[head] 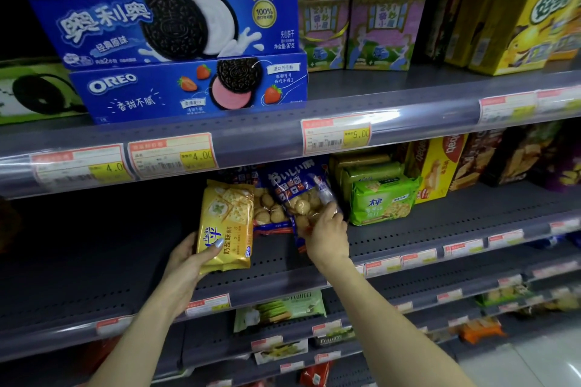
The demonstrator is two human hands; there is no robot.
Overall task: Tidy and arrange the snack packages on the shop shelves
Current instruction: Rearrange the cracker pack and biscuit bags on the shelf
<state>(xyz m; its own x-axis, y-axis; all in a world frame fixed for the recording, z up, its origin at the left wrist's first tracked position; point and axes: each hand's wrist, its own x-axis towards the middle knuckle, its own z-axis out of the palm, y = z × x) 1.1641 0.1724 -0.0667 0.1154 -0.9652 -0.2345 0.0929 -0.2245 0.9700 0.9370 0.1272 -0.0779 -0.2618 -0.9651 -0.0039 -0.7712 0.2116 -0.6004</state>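
Hands are mid-arrangement: left hand is gripping yellow cracker pack, right hand is pinching blue biscuit bag. Next is likely standing both upright on middle shelf.

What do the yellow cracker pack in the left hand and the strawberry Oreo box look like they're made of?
Yellow cracker pack: likely thin plastic film, slightly glossy, with crimped ends and soft creases. Strawberry Oreo box: probably printed cardboard, given its flat faces and sharp, straight edges.

three blue Oreo boxes, two pink-and-green boxes, one yellow cracker pack
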